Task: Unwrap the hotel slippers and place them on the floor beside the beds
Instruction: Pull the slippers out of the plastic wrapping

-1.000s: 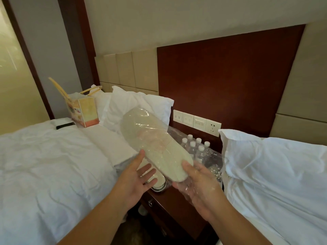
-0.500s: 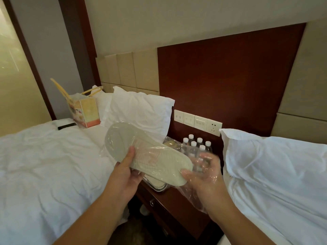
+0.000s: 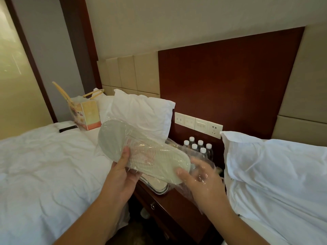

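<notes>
A pair of pale hotel slippers [image 3: 145,152] in a clear plastic wrapper [image 3: 203,175] is held sole-up over the gap between two beds. My left hand [image 3: 122,175] grips the slippers from below near their middle, thumb on the sole. My right hand [image 3: 198,181] is inside the loose open end of the wrapper, its thumb and fingers pinching the near end of the slippers. The far, rounded end of the slippers points left and away, toward the left bed's pillow.
A dark wooden nightstand [image 3: 178,204] below holds a tray [image 3: 159,189] and several water bottles [image 3: 198,147]. White beds lie left [image 3: 44,174] and right [image 3: 276,183]. A paper gift bag [image 3: 86,112] and a dark phone [image 3: 68,129] sit on the left bed. Wall sockets [image 3: 198,124] are behind.
The wrapped slippers tilted down from steep to nearly level. My left hand went from open beneath them to gripping them. My right hand slid into the wrapper's open end.
</notes>
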Available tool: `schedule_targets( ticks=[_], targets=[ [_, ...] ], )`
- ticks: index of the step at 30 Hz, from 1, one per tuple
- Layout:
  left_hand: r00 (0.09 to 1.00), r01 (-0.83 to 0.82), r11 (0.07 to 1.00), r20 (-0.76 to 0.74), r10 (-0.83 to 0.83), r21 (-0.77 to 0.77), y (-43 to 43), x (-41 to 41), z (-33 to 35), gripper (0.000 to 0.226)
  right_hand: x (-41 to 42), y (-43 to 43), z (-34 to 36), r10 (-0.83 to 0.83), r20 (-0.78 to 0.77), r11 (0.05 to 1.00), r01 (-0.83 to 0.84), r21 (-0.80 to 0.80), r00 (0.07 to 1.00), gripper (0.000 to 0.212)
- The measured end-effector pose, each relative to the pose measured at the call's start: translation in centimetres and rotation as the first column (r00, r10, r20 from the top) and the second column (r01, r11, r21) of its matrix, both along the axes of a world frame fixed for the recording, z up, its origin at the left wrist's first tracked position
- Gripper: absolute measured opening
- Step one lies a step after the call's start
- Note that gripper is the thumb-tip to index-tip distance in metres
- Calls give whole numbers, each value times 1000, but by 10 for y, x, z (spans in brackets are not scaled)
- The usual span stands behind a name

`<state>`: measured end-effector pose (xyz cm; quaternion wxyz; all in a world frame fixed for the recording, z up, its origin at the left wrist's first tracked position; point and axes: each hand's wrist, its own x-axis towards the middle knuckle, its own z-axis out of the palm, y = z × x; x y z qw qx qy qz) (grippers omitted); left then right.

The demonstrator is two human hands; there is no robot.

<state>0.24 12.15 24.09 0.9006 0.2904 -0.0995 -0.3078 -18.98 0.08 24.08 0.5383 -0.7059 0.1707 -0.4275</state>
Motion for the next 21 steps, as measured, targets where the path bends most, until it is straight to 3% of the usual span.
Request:
schedule_targets(
  ticks=[5,8,10,12,14,17,19,21],
  targets=[
    [998,44,999,51,-44,4,3,5,-3,55,2,2,13,85,25,996,-85,-35,996,36],
    [999,31,979,14,-35,200,3,4,-2,49,4,-2,8,83,-9,996,-83,20,997,27],
    [998,48,943,-61,-29,328,3,4,-4,39,5,-5,5,22,-29,999,-23,-37,999,28],
    [988,105,944,-137,-64,312,6,4,-5,35,4,-8,0,-28,-33,985,22,-169,999,40],
    [972,165,960,-203,-119,226,8,3,-4,53,1,-11,-7,-71,-93,935,34,-354,993,47],
    [966,175,958,-226,-123,226,8,2,0,77,-2,-17,-15,-187,-90,743,81,-665,978,50],
    [970,139,969,-226,-91,205,6,1,2,75,-2,-19,-19,-210,-26,646,118,-755,977,51],
    [977,100,980,-204,-64,171,4,0,1,62,-2,-19,-21,-204,-25,634,112,-765,979,54]
  ],
)
